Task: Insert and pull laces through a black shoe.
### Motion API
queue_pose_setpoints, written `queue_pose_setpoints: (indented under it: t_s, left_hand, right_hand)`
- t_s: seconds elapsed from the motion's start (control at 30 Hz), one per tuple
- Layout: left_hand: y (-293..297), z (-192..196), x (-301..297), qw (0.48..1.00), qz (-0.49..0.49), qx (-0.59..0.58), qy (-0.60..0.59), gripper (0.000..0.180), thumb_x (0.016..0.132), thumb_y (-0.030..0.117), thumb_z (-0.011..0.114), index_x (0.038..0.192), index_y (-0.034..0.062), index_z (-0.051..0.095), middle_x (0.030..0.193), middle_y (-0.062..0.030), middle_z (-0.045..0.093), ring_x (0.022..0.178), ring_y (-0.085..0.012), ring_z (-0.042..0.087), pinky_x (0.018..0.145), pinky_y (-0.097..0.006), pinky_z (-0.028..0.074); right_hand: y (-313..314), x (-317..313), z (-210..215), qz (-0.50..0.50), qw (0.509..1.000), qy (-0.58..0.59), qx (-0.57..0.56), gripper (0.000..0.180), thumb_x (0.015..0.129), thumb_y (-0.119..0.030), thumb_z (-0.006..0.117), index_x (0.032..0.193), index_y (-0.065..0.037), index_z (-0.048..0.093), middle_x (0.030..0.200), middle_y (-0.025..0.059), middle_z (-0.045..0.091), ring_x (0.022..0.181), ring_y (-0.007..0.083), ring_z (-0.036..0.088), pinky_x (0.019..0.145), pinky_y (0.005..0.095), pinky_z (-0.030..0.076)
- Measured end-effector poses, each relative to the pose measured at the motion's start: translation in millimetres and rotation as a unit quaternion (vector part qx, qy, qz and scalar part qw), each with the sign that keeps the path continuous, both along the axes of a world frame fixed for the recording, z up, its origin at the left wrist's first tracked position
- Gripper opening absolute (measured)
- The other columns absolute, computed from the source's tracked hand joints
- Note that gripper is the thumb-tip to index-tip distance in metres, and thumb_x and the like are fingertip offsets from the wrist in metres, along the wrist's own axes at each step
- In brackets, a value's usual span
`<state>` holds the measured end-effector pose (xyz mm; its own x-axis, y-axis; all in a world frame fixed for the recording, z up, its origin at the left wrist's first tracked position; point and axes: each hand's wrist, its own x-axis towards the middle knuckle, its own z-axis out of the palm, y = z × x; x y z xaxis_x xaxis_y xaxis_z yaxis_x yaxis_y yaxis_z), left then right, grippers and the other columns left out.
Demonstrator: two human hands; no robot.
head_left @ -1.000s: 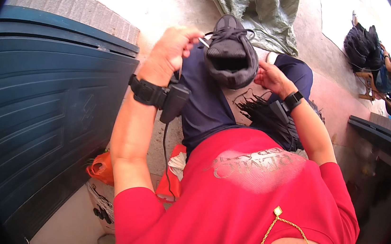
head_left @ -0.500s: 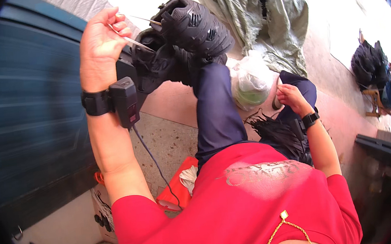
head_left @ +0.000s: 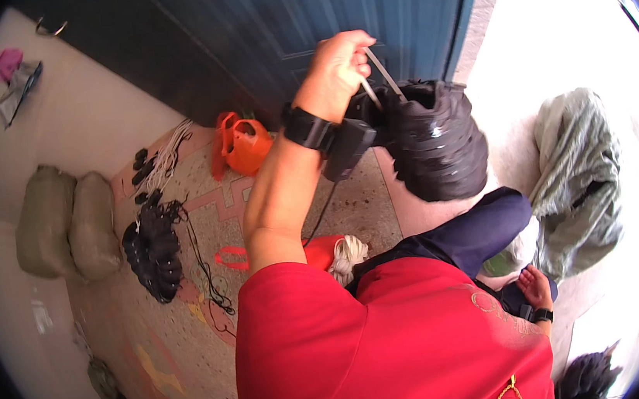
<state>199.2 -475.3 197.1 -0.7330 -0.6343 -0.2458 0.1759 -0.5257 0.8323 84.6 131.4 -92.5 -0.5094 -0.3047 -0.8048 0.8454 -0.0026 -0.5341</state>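
Note:
Raised in front of the blue door, my left hand (head_left: 338,69) is closed round a pale strap (head_left: 386,76). From the strap hangs a thick stack of black shoe uppers (head_left: 440,144), nested into one another, with a second dark part partly hidden behind my wrist. Low on the right, my right hand (head_left: 534,286) is by my thigh, its fingers fairly straight and holding nothing I can see. Close to it are a whitish plastic bag (head_left: 508,256), partly hidden by my knee, and a grey-green woven sack (head_left: 578,180).
The blue door (head_left: 240,36) stands ahead. On the floor are an orange bag (head_left: 248,146), a red-orange bag (head_left: 323,251) with white cords (head_left: 349,255), a black pile (head_left: 154,252) and olive bundles (head_left: 47,220). Another black bundle (head_left: 589,375) sits lower right.
My view has swung left, bringing the left-hand floor and wall into sight. The black stack now hangs from the strap in front of the door. My right hand's fingers look straighter.

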Motion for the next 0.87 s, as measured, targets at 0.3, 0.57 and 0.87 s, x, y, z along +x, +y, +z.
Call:
queue_pose_setpoints:
  t_s: [0.3, 0.57, 0.87]
  left_hand:
    - [-165.8, 37.9, 353.2, 0.431, 0.242, -0.710, -0.501, 0.032, 0.070, 0.000, 0.055, 0.101, 0.0032, 0.056, 0.088, -0.0095, 0.059, 0.078, -0.0212, 0.058, 0.070, -0.029, 0.049]
    - [-122.3, 119.5, 554.5, -0.043, 0.787, -0.372, -0.490, 0.007, 0.063, 0.006, 0.058, 0.068, 0.0021, 0.056, 0.083, -0.0158, 0.057, 0.069, -0.0281, 0.056, 0.060, -0.037, 0.044]
    - [-156.8, 142.0, 452.8, 0.396, 0.776, -0.484, -0.082, 0.039, 0.068, 0.012, 0.059, 0.101, -0.0073, 0.051, 0.109, -0.0228, 0.050, 0.106, -0.0226, 0.044, 0.085, -0.043, 0.039]
  right_hand:
    - [-12.5, -25.7, 2.4, 0.024, 1.000, -0.015, -0.003, 0.017, 0.084, -0.022, 0.055, 0.098, -0.011, 0.052, 0.080, 0.0028, 0.056, 0.076, 0.0176, 0.056, 0.074, 0.0390, 0.048]
    - [-1.4, -22.9, 3.2, -0.004, 1.000, -0.005, -0.017, 0.019, 0.086, -0.024, 0.055, 0.100, -0.012, 0.054, 0.085, 0.0013, 0.058, 0.080, 0.0175, 0.057, 0.079, 0.0385, 0.048]
    - [22.0, -25.8, -10.0, 0.025, 0.999, 0.022, -0.022, 0.024, 0.085, -0.025, 0.056, 0.104, -0.011, 0.054, 0.091, 0.0027, 0.059, 0.084, 0.0185, 0.058, 0.080, 0.0381, 0.048]
